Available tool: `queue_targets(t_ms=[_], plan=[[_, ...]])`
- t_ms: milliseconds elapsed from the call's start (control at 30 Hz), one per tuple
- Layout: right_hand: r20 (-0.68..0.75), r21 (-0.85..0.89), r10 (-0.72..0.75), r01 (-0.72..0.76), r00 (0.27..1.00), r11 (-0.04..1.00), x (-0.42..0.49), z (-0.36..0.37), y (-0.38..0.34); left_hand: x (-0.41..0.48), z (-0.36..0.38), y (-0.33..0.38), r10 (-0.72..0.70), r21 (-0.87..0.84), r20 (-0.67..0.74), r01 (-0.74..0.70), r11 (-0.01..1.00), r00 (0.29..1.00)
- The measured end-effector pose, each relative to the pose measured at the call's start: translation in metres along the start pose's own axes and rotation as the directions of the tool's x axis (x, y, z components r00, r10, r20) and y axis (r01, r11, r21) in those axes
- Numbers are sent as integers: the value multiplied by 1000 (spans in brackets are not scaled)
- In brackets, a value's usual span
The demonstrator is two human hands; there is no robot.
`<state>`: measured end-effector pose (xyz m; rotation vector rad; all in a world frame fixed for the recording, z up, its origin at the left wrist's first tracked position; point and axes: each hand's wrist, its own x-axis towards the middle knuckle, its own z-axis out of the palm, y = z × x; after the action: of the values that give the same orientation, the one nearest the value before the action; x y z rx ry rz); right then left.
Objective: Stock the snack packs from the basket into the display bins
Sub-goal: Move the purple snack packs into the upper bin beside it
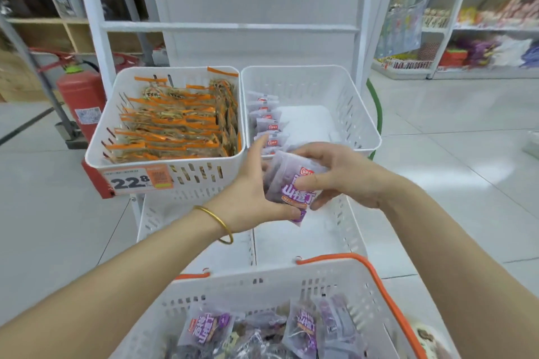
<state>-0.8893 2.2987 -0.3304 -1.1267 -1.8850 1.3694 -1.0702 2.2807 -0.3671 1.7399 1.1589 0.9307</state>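
Left hand: grips the left side of the bundle, thumb under its lower edge, fingers reaching up behind it toward the bin rim.
Right hand: grips the same bundle from the right, thumb pressed on the front face, fingers curled over the top and round the lower corner.
Bundle of purple packs: several small purple-and-clear snack packs held together between both hands, tilted, just in front of the near rim of the right bin and above the lower bins; not inside any bin.
Right bin: white slotted plastic, upper tier, mostly bare floor showing.
Row of purple packs: stands on edge along the left wall of the right bin, front to back.
Left bin: white slotted plastic, touching the right bin side by side.
Orange packs: fill the left bin in close rows.
Price tag: on the front wall of the left bin, large figures 22.8.
Lower bins: white, one tier down, beneath the hands.
Basket: white slotted, orange handles, nearest the camera.
Loose packs: purple, lying jumbled in the basket.
Bracelet: thin gold band on the left wrist.
Fire extinguisher: red, on the floor behind the left bin.
Shelves: white, stocked, far right; goods blurred.
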Motion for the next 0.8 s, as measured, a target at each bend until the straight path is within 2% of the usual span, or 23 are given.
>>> queue_targets(t_ms=[67,100,167,233,267,333,400,467,567,700,800], plan=[[-147,45,-50,58,988,997,20,-29,-10,31,-9,5,94,204,-62,-79,976,994],[-244,55,-84,100,966,993,31,-45,-13,46,-14,3,149,349,-93,-108,931,984],[-411,-33,-151,151,899,988,55,-79,-12,70,-23,-9,265,633,-98,-146,761,959],[-485,-266,-216,92,847,959,87,-105,-3,88,-26,-29,288,818,-59,-119,562,956],[-477,-384,-235,40,847,923,105,-112,4,93,-25,-35,249,866,-45,-87,493,968],[-400,-539,-205,-48,893,841,136,-116,22,98,-22,-44,217,920,-47,-43,390,975],[-308,-602,-130,-87,943,794,158,-112,39,99,-20,-48,249,935,-40,-52,351,968],[-184,-523,-19,-82,983,848,169,-107,51,100,-21,-49,253,938,-30,-59,340,967],[-47,-275,159,-166,986,947,172,-103,52,102,-21,-50,227,943,-31,-47,329,973],[14,-308,271,-253,963,917,165,-103,51,104,-21,-49,184,947,-41,-21,320,982],[-48,-333,204,-209,978,920,152,-101,48,97,-21,-40,200,949,-57,-9,315,978]])
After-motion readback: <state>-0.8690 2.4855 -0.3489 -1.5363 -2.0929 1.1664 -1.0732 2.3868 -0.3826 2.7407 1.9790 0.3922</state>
